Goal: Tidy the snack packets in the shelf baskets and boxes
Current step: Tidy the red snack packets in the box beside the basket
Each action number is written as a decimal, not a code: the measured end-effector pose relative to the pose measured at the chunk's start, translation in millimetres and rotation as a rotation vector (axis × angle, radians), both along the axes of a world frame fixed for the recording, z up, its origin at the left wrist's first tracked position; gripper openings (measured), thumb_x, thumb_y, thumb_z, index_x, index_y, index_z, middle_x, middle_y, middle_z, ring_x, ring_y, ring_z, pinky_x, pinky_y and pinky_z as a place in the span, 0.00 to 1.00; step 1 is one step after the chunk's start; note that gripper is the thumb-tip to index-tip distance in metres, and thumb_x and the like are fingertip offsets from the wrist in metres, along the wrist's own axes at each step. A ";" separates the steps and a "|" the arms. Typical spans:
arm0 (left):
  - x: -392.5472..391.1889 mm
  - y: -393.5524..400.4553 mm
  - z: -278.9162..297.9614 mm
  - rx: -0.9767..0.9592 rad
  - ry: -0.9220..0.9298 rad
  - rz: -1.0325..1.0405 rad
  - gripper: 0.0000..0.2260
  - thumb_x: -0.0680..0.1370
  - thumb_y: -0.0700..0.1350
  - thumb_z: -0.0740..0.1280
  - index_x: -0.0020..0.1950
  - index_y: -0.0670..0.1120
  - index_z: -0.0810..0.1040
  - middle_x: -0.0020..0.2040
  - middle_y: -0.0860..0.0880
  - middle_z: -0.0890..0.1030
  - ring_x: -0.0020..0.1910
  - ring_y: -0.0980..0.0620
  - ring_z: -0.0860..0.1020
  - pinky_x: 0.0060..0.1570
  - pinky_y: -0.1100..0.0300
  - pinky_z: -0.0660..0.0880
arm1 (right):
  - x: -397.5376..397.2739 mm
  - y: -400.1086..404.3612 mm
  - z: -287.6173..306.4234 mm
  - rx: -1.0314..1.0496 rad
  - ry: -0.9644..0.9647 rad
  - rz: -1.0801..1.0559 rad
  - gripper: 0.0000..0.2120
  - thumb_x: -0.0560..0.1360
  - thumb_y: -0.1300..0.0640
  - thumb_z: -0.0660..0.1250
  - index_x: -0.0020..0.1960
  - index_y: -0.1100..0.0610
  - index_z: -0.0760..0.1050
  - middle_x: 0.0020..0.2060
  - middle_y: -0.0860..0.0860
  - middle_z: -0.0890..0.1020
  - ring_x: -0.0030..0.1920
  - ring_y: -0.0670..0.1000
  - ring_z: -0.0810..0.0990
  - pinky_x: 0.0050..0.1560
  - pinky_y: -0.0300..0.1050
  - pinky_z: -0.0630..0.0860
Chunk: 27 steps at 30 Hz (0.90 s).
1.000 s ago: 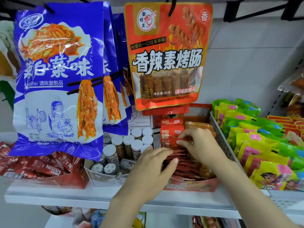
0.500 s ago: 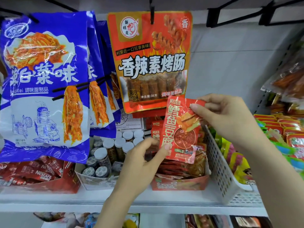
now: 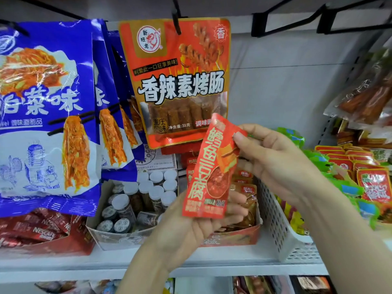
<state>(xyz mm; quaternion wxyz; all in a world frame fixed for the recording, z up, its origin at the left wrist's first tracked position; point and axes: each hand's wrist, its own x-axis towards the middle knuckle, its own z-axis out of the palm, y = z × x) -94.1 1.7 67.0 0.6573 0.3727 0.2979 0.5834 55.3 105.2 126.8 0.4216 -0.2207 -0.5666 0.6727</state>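
A red snack packet (image 3: 209, 172) with pale green characters hangs upright in front of the shelf. My right hand (image 3: 273, 158) pinches its top right corner between thumb and fingers. My left hand (image 3: 191, 228) sits under the packet's lower edge, palm up, with its fingers behind the packet. Below and behind is the red cardboard box (image 3: 235, 237) holding several similar red and brown packets. To the right of the box stands a white perforated basket (image 3: 275, 221) filled with green and yellow packets.
A box of small white-capped jars (image 3: 135, 200) stands left of the red box, and a red box of Nescafe sticks (image 3: 40, 232) lies further left. Large blue bags (image 3: 46, 115) and an orange bag (image 3: 178, 81) hang above. Red packets (image 3: 373, 183) fill the far right.
My right hand pulled one red packet out of the box and lifted it. My left hand moved from the packets in the box to under the lifted packet. The camera moved closer.
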 end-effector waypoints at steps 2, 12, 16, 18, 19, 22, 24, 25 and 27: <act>2.1 1.4 -2.0 -0.055 -0.067 0.037 0.25 0.72 0.48 0.76 0.65 0.38 0.75 0.48 0.39 0.82 0.43 0.46 0.82 0.44 0.55 0.81 | -3.5 -1.7 -1.8 0.012 -0.019 -0.007 0.09 0.69 0.56 0.70 0.48 0.55 0.82 0.43 0.54 0.85 0.43 0.48 0.82 0.45 0.41 0.80; -8.2 7.6 -10.3 -0.038 0.310 0.631 0.15 0.66 0.48 0.73 0.51 0.46 0.81 0.46 0.49 0.86 0.46 0.52 0.84 0.41 0.63 0.80 | 3.8 4.4 -1.4 0.003 -0.159 -0.007 0.19 0.72 0.47 0.68 0.53 0.60 0.84 0.50 0.56 0.86 0.52 0.52 0.85 0.52 0.45 0.81; -7.9 5.2 -9.2 -0.013 0.364 0.631 0.13 0.67 0.51 0.73 0.49 0.48 0.82 0.48 0.49 0.86 0.48 0.51 0.84 0.42 0.61 0.81 | -1.9 2.3 -8.0 0.051 -0.182 -0.140 0.09 0.73 0.60 0.69 0.52 0.59 0.83 0.44 0.56 0.87 0.45 0.50 0.86 0.44 0.40 0.82; -8.9 3.7 -7.0 -0.034 0.245 0.532 0.14 0.68 0.56 0.70 0.48 0.49 0.84 0.51 0.46 0.85 0.51 0.50 0.84 0.45 0.60 0.81 | -1.2 3.1 -6.5 0.008 -0.135 -0.136 0.09 0.71 0.60 0.70 0.50 0.59 0.83 0.44 0.56 0.86 0.43 0.50 0.85 0.42 0.40 0.82; -9.4 2.0 -4.5 -0.050 0.129 0.434 0.18 0.70 0.60 0.66 0.50 0.50 0.85 0.54 0.45 0.84 0.54 0.49 0.83 0.48 0.57 0.81 | 0.0 4.3 -5.8 -0.010 -0.105 -0.121 0.10 0.70 0.59 0.69 0.50 0.60 0.83 0.44 0.56 0.86 0.43 0.50 0.85 0.43 0.41 0.82; -7.9 -2.9 2.0 -0.165 -0.202 0.104 0.34 0.75 0.68 0.54 0.60 0.43 0.82 0.62 0.37 0.80 0.59 0.40 0.80 0.57 0.49 0.79 | 2.3 5.8 -4.4 -0.038 -0.002 -0.018 0.11 0.70 0.58 0.69 0.50 0.60 0.84 0.44 0.54 0.85 0.43 0.48 0.84 0.45 0.41 0.81; -4.0 -4.2 -0.1 -0.175 -0.193 -0.032 0.29 0.79 0.63 0.58 0.62 0.39 0.80 0.57 0.37 0.81 0.51 0.43 0.83 0.52 0.51 0.81 | 1.6 4.9 -4.8 -0.039 0.041 0.055 0.11 0.71 0.58 0.68 0.51 0.59 0.83 0.45 0.55 0.85 0.45 0.48 0.83 0.46 0.42 0.81; -2.8 -3.5 -2.0 -0.157 -0.185 -0.065 0.23 0.78 0.57 0.66 0.62 0.39 0.80 0.52 0.39 0.83 0.45 0.47 0.83 0.47 0.55 0.81 | 1.0 4.1 -5.2 -0.034 0.042 0.070 0.11 0.71 0.58 0.69 0.52 0.59 0.83 0.46 0.55 0.85 0.45 0.48 0.83 0.47 0.42 0.81; -1.8 -1.6 -3.5 -0.146 -0.206 -0.019 0.25 0.69 0.47 0.79 0.62 0.37 0.80 0.45 0.43 0.82 0.38 0.53 0.81 0.40 0.61 0.80 | 1.1 5.7 -6.2 -0.032 0.009 0.058 0.12 0.71 0.57 0.69 0.53 0.58 0.84 0.49 0.55 0.85 0.47 0.49 0.84 0.46 0.41 0.80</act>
